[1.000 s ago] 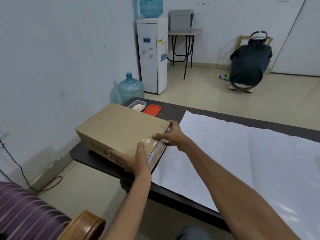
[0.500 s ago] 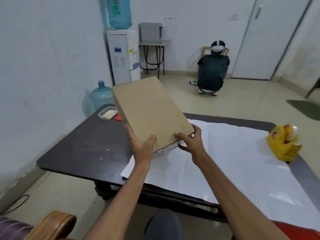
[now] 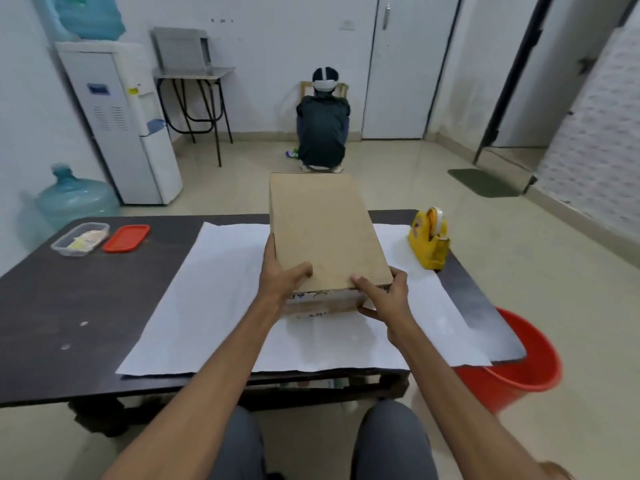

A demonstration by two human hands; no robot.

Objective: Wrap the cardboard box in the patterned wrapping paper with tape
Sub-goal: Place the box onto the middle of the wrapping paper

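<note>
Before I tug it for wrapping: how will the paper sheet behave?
The paper sheet is probably floppy and light: it looks thin and lies flat. It likely slides easily on the smooth dark table.

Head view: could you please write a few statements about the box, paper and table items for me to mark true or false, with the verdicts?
1. The left hand and right hand both grip the near end of the box. True.
2. The tape dispenser stands left of the box. False: it stands to its right.
3. The red lid sits on the container. False: it lies beside it on the table.
4. The paper lies spread out, white side up. True.
</note>
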